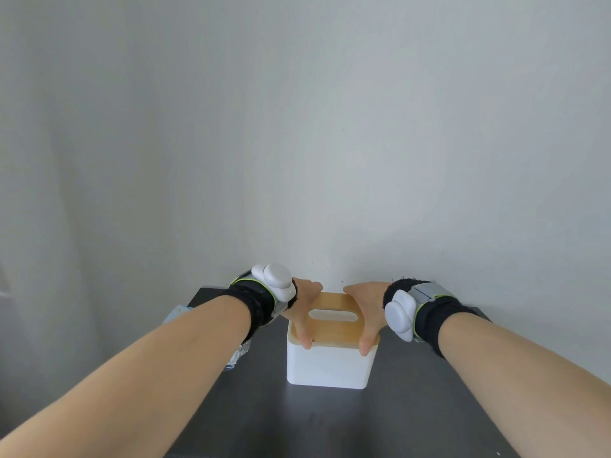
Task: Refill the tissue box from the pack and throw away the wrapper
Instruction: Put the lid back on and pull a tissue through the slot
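A white tissue box (327, 365) stands on a dark table, topped by a light wooden lid (330, 330) with an oval slot. My left hand (302, 309) grips the lid's left end, thumb at the near edge and fingers over the far edge. My right hand (365, 312) holds the lid's right end the same way. To the left, a clear plastic tissue pack (236, 357) lies mostly hidden behind my left forearm.
The dark table (330, 421) runs back to a plain pale wall (297, 143). Its left edge lies near the pack, and its right back corner sits behind my right wrist. Both wrists carry black bands with white devices.
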`<state>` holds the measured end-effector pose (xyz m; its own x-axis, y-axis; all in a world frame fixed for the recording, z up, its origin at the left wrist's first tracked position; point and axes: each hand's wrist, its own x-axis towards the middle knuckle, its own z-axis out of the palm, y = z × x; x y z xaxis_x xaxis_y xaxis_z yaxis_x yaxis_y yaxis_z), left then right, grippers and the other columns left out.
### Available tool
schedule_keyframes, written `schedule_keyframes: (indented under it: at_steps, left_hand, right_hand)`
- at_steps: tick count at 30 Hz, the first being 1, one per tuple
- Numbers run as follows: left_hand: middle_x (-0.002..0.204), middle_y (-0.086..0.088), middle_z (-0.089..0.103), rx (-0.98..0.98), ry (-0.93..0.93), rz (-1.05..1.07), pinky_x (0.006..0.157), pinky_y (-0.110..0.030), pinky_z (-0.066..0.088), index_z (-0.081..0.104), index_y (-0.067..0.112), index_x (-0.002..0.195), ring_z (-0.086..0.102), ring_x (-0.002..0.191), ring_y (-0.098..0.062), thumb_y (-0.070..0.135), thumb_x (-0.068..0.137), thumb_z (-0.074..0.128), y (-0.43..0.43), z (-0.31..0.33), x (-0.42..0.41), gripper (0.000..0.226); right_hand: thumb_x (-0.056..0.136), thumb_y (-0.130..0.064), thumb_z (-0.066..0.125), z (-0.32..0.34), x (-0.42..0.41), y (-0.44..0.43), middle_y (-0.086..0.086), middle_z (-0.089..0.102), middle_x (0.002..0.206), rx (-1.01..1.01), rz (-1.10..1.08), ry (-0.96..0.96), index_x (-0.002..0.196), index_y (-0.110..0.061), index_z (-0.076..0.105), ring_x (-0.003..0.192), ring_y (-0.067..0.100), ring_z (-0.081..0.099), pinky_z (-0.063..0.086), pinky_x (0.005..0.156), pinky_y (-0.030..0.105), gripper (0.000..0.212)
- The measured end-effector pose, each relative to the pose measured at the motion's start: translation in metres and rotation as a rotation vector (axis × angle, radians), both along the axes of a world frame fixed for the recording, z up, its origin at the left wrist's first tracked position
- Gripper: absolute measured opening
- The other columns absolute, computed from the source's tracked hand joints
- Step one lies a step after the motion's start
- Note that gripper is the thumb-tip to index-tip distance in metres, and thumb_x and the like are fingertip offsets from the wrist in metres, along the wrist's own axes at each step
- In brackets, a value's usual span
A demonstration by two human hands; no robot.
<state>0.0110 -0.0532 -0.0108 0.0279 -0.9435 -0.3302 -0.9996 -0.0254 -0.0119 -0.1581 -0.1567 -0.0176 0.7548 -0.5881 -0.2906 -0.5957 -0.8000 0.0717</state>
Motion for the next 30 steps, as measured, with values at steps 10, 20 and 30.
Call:
schedule_keyframes:
  at_steps: [10,20,30]
  left_hand:
    - [0.112,0.002,0.064,0.047,0.019,-0.03,0.089,-0.043,0.054,0.047,0.02,0.122,0.064,0.102,-0.025,0.055,0.05,0.088,0.0,-0.003,0.005,0.09]
    - [0.103,0.006,0.069,0.045,0.047,-0.054,0.087,-0.042,0.056,0.053,0.026,0.114,0.067,0.095,-0.021,0.062,0.036,0.085,-0.002,-0.006,0.005,0.092]
    - [0.11,0.001,0.062,0.02,-0.044,-0.068,0.086,-0.043,0.056,0.049,0.019,0.121,0.064,0.099,-0.024,0.058,0.049,0.087,-0.003,0.001,0.0,0.09]
  right_hand:
    - [0.025,-0.075,0.081,-0.007,0.011,-0.003,-0.003,0.07,0.086,0.023,0.011,0.071,0.11,-0.008,0.064,0.071,0.014,0.06,0.058,0.073,0.036,0.109]
    - [0.024,-0.077,0.081,-0.009,0.011,-0.001,0.003,0.076,0.1,0.038,-0.025,0.108,0.111,-0.011,0.065,0.078,0.015,0.069,0.059,0.078,0.036,0.111]
    - [0.034,-0.065,0.088,0.0,0.007,0.004,-0.003,0.069,0.1,0.075,0.04,0.012,0.106,-0.022,0.058,0.087,0.015,0.069,0.059,0.071,0.032,0.089]
